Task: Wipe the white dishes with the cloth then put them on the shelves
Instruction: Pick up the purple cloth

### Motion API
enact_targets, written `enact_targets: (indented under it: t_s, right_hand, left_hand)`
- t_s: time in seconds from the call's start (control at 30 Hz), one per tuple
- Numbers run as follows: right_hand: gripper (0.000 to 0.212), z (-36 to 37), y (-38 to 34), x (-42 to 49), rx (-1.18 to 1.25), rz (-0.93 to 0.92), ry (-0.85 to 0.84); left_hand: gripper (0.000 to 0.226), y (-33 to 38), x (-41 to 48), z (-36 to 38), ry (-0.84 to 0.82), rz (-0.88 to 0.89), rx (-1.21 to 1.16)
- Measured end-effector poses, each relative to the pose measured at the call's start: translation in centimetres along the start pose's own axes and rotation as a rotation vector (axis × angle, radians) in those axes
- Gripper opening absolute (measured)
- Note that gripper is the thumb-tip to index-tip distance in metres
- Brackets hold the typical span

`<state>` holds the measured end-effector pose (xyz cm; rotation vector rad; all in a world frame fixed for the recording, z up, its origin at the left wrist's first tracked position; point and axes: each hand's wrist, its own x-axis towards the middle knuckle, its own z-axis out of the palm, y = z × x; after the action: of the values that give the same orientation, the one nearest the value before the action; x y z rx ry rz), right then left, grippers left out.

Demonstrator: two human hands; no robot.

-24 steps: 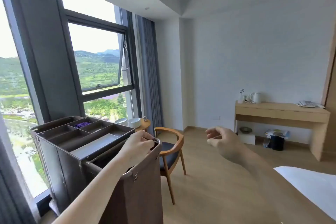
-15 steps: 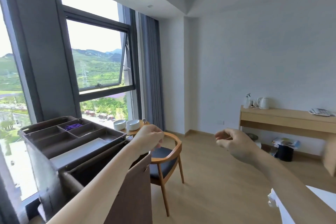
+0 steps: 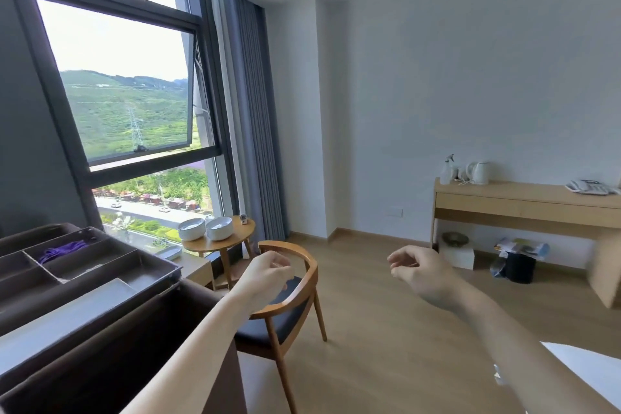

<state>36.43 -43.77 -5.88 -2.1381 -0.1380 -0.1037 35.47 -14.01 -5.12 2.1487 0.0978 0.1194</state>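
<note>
White dishes (image 3: 191, 229): two stacks on round table (image 3: 215, 245); left hand (image 3: 265, 279) curled, empty; right hand (image 3: 420, 276) relaxed, empty.

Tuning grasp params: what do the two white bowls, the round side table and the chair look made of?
Two white bowls: likely glazed ceramic, smooth, glossy white; melamine possible. Round side table: light wood, matte, warm tan top and legs. Chair: matching light wood frame; seat dark and padded, fabric or leatherette, cannot tell.

Your left hand (image 3: 265, 279) is covering part of the chair (image 3: 312, 276), the left edge is cutting off the cart (image 3: 84, 329), and the tabletop item (image 3: 244, 219) is looking unreadably small.
</note>
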Motion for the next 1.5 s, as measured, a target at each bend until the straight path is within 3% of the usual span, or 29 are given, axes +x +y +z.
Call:
enact_targets:
  t_s: [0.2, 0.47, 0.77, 0.93, 1.17, 1.5]
  right_hand:
    - [0.009, 0.8, 0.5, 11.0, -0.068, 0.021, -0.017]
    - [0.008, -3.1, 1.3, 22.2, -0.07, 0.048, 0.126]
    - [0.017, -2.7, 14.0, 33.6, -0.102, 0.237, 0.05]
    - [0.016, -4.8, 20.1, 44.2, -0.102, 0.289, -0.017]
    - [0.007, -9.7, 21.2, 62.1, -0.098, 0.192, 0.013]
    - [0.007, -2.5, 25.5, 82.6, -0.228, 0.168, -0.206]
  left_hand:
    - [0.013, 0.0, 11.8, 0.8, -0.034, 0.0, -0.002]
    - [0.016, 2.6, 27.8, 4.5, -0.127, 0.073, -0.029]
    - [0.025, 0.5, 40.9, 15.2, -0.305, 0.009, 0.075]
    - [0.032, 0.4, 51.1, 20.3, -0.367, -0.074, 0.173]
    - [0.024, 2.9, 65.3, 20.3, -0.192, -0.105, 0.11]
    - [0.022, -3.1, 81.7, 24.1, -0.225, -0.328, 0.109]
